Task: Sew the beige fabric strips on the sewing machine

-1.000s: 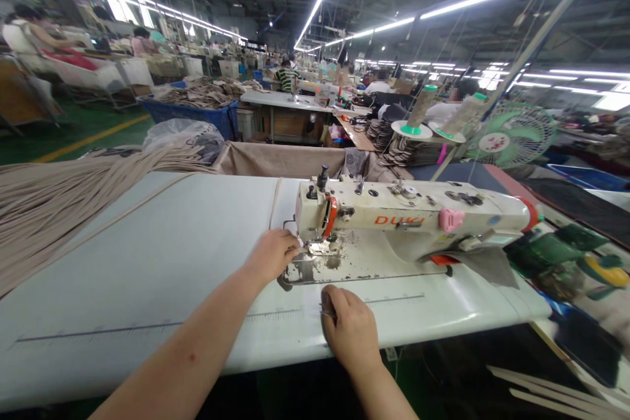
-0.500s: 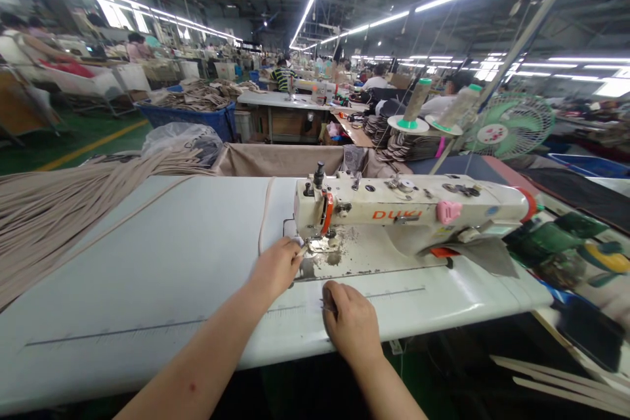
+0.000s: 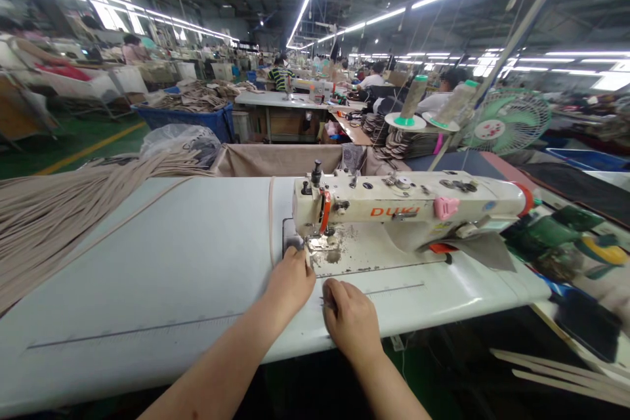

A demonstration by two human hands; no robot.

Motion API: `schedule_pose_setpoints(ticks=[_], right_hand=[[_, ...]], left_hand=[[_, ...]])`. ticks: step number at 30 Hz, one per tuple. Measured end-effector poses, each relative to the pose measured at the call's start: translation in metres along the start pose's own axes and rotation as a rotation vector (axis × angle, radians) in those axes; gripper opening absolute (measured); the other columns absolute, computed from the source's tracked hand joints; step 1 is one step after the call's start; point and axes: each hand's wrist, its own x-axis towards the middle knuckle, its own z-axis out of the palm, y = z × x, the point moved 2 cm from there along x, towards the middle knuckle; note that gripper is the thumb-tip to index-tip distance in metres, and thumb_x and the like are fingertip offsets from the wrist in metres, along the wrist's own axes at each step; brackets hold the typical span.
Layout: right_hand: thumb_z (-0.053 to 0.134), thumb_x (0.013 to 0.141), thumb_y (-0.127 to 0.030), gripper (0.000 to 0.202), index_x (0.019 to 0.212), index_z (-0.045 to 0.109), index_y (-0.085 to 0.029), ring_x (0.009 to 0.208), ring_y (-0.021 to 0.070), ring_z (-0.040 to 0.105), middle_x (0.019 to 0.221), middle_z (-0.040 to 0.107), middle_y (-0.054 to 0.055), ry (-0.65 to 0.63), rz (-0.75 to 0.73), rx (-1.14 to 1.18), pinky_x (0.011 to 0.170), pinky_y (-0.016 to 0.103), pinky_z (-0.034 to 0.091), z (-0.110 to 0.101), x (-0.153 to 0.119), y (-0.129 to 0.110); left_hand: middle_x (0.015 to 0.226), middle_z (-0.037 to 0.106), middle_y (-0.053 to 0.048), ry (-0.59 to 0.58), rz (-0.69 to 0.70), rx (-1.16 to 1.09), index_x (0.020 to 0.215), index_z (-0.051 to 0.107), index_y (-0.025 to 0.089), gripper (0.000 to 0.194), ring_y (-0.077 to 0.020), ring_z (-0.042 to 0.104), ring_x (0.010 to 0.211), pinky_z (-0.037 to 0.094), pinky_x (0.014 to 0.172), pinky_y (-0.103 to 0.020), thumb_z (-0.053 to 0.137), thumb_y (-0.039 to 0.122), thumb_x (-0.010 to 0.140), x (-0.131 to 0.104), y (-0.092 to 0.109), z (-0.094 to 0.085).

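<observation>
Strip; left hand holds it; nearer right hand holding dark tool

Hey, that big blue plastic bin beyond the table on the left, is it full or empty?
It looks full: tan fabric pieces are heaped above the big blue plastic bin's rim.

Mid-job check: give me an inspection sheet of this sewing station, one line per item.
Surface: pale tabletop, ruler line along the near side; machine bed marked with dark stains.
Job's things: sewing machine; beige strip on the tabletop; strip bundle at left.
Clutter: plastic bag behind the bundle.
Hands: left hand pinches a strip end near the needle area; right hand grips a dark tool, type unclear.
Cables: thin white cable hanging below the table.
Surroundings: green fan, thread cones, co-workers beyond.
</observation>
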Motion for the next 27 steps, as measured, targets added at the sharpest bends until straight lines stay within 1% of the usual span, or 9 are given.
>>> schedule_pose_setpoints(ticks=[5,8,10,12,14,16,20,23,27], right_hand=[[0.05,0.083,-0.008,0.029,0.106,0.063,-0.019,0.08,0.0212,0.06,0.084,0.067,0.004,0.027,-0.007,0.036,0.074,0.031,0.043,0.0,-0.002,0.003],[0.05,0.082,-0.008,0.035,0.112,0.063,-0.018,0.083,0.0216,0.064,0.089,0.071,0.005,0.074,-0.007,0.097,0.078,0.031,0.047,0.001,-0.002,0.007],[0.05,0.08,-0.008,0.037,0.112,0.064,-0.019,0.085,0.0215,0.067,0.094,0.074,0.006,0.113,0.024,0.155,0.08,0.03,0.049,0.001,-0.002,0.011],[0.049,0.079,-0.009,0.037,0.11,0.066,-0.021,0.086,0.0213,0.069,0.097,0.076,0.005,0.127,0.087,0.218,0.081,0.03,0.05,0.0,-0.001,0.014],[0.049,0.078,-0.009,0.038,0.109,0.068,-0.022,0.086,0.021,0.069,0.097,0.076,0.004,0.107,0.156,0.283,0.081,0.03,0.052,-0.002,-0.001,0.017],[0.049,0.077,-0.01,0.039,0.107,0.069,-0.023,0.086,0.0207,0.07,0.097,0.076,0.003,0.079,0.204,0.349,0.081,0.03,0.052,-0.005,0.0,0.018],[0.051,0.085,-0.017,0.029,0.104,0.071,-0.025,0.078,0.0188,0.067,0.087,0.074,0.001,0.046,0.262,0.508,0.074,0.028,0.052,-0.011,-0.001,0.02],[0.054,0.091,-0.028,0.021,0.1,0.073,-0.024,0.066,0.0168,0.06,0.072,0.065,-0.001,0.028,0.302,0.631,0.064,0.027,0.048,-0.014,-0.006,0.024],[0.058,0.094,-0.041,0.025,0.096,0.074,-0.023,0.057,0.0146,0.047,0.061,0.049,-0.004,0.043,0.381,0.715,0.057,0.026,0.041,-0.023,-0.024,0.035]], left_hand=[[0.118,0.061,-0.014,-0.093,0.025,-0.027,0.124,0.057,0.012,0.034,-0.0227,0.066,0.106,0.048,0.097,-0.03,0.047,0.011,0.091,-0.012,0.003,0.004],[0.13,0.056,-0.015,-0.146,0.057,-0.045,0.139,0.045,0.013,0.05,-0.0226,0.065,0.112,0.048,0.1,-0.029,0.054,0.014,0.09,-0.025,0.005,0.006],[0.138,0.051,-0.017,-0.161,0.074,-0.037,0.143,0.039,0.013,0.058,-0.0241,0.065,0.114,0.049,0.101,-0.031,0.058,0.016,0.089,-0.034,0.007,0.005],[0.138,0.05,-0.018,-0.156,0.09,-0.002,0.138,0.043,0.014,0.054,-0.0265,0.065,0.112,0.051,0.098,-0.034,0.062,0.019,0.088,-0.041,0.009,0.004],[0.133,0.051,-0.016,-0.139,0.123,0.027,0.126,0.05,0.016,0.044,-0.029,0.064,0.112,0.052,0.098,-0.038,0.067,0.024,0.086,-0.046,0.01,0.002],[0.13,0.052,-0.015,-0.097,0.179,0.028,0.118,0.054,0.017,0.04,-0.031,0.061,0.116,0.05,0.103,-0.042,0.072,0.027,0.083,-0.048,0.01,0.0],[0.134,0.052,-0.013,-0.007,0.273,-0.01,0.121,0.053,0.019,0.044,-0.033,0.051,0.131,0.042,0.115,-0.045,0.074,0.026,0.083,-0.047,0.006,0.001],[0.132,0.054,-0.013,-0.025,0.283,-0.05,0.124,0.051,0.017,0.04,-0.0292,0.053,0.129,0.043,0.114,-0.041,0.068,0.022,0.088,-0.046,0.004,0.005],[0.133,0.056,-0.014,-0.01,0.292,-0.02,0.125,0.053,0.016,0.035,-0.0265,0.058,0.124,0.047,0.111,-0.039,0.064,0.021,0.092,-0.048,0.004,0.011]])
